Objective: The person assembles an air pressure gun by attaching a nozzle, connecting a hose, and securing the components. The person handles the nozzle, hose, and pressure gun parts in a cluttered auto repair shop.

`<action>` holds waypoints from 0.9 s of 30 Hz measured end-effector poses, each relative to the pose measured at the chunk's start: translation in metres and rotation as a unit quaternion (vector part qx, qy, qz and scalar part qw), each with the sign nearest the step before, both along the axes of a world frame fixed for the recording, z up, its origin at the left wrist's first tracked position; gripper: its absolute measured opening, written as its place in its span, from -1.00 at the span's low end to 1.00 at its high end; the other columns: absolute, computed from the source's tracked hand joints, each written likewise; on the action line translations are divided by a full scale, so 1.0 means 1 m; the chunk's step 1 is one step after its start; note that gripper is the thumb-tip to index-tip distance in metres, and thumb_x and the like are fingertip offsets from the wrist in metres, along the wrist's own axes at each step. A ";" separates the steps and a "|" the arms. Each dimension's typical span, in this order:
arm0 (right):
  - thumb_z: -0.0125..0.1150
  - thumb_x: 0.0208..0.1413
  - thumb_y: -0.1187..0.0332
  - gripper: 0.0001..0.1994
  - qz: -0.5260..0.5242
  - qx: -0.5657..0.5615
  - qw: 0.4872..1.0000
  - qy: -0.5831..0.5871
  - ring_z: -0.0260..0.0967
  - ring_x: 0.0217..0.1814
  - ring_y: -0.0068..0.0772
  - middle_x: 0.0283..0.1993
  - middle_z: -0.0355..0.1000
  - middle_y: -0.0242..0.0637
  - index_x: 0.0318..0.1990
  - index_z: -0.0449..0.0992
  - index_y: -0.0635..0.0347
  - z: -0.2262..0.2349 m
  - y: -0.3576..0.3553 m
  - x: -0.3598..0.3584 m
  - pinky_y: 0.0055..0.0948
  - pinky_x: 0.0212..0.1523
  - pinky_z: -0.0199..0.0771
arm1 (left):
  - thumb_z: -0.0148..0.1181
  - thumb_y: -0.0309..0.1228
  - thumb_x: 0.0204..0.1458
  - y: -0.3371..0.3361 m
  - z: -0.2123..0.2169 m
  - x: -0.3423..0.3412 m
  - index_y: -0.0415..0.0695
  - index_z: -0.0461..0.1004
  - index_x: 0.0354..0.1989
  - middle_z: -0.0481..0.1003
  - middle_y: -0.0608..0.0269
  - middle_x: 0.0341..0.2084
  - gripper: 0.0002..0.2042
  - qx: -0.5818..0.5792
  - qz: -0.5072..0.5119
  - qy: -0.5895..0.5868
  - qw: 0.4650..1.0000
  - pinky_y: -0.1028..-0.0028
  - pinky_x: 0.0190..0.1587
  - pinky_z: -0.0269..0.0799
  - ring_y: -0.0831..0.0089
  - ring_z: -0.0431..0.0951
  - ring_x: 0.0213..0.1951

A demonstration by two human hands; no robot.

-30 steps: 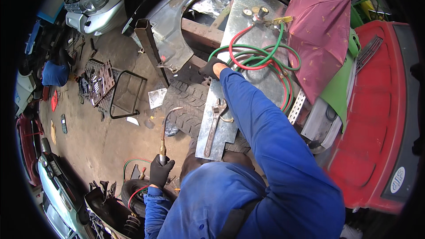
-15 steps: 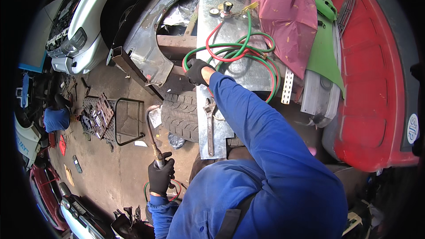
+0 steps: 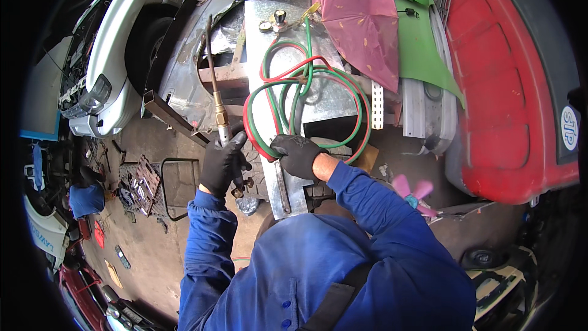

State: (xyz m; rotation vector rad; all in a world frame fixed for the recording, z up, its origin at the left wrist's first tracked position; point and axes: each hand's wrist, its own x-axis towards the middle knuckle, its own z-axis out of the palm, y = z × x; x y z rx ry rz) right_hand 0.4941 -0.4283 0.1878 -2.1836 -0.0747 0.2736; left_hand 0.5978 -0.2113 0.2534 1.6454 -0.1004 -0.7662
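So a gas torch (image 3: 215, 95) is gripped in the gloved left hand (image 3: 224, 162), fingers wrapped tight round the brass handle, with the long dark tube pointed up and away over the bent sheet-metal panel (image 3: 184, 67). The gloved right hand (image 3: 296, 154) is closed down on the coil of hoses (image 3: 304, 101), right at the near edge of the galvanised metal sheet (image 3: 318, 95) that the coil is lying on. That sheet is leaned over a pile of car parts, with a tyre (image 3: 257, 181) tucked under its near end. Stuff that could go wrong, as a guess: the coil is loose and looped over itself, so a kink or snag could easily be caused if it gets pulled from one end, and the gauges (image 3: 274, 19) at the far edge of the sheet could be yanked along with it. The sheet edges look sharp too, so a hose could be chafed where it's dragged over them. Counts: one torch, two hoses (one red, one green), two round gauges as far as can be made out, one maroon umbrella (image 3: 361, 21) at the far right corner, two gloves.
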 end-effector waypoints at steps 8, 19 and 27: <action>0.05 0.46 0.14 -0.48 -0.103 0.227 0.966 0.066 0.61 0.26 -0.15 0.37 0.53 0.01 0.42 0.46 0.28 -0.039 -0.015 -0.036 -0.16 0.32 0.56 | 0.47 -0.29 0.21 -0.022 0.001 -0.040 -0.26 0.65 -0.02 0.67 0.22 -0.45 -0.69 0.052 -0.072 -0.021 0.996 0.50 -0.48 0.49 0.54 0.61 -0.53; 0.30 0.44 0.18 -0.58 -0.286 0.655 0.676 0.180 0.63 -0.11 -0.15 -0.01 0.61 -0.03 0.27 0.44 0.24 -0.017 -0.018 0.061 -0.08 0.02 0.77 | 0.54 -0.18 0.16 0.019 -0.008 -0.130 -0.08 0.70 0.04 0.57 0.45 -0.50 -0.64 0.216 -0.154 0.019 0.964 0.55 -0.49 0.38 0.71 0.43 -0.53; 0.09 0.56 0.20 -0.70 -0.241 0.683 0.688 -0.035 0.62 -0.27 -0.23 -0.07 0.59 -0.11 0.22 0.41 0.22 0.116 -0.039 0.082 -0.20 -0.21 0.76 | 0.54 -0.22 0.17 0.061 -0.014 -0.137 -0.13 0.67 -0.03 0.56 0.42 -0.51 -0.68 0.117 -0.014 0.022 0.993 0.52 -0.52 0.41 0.65 0.48 -0.55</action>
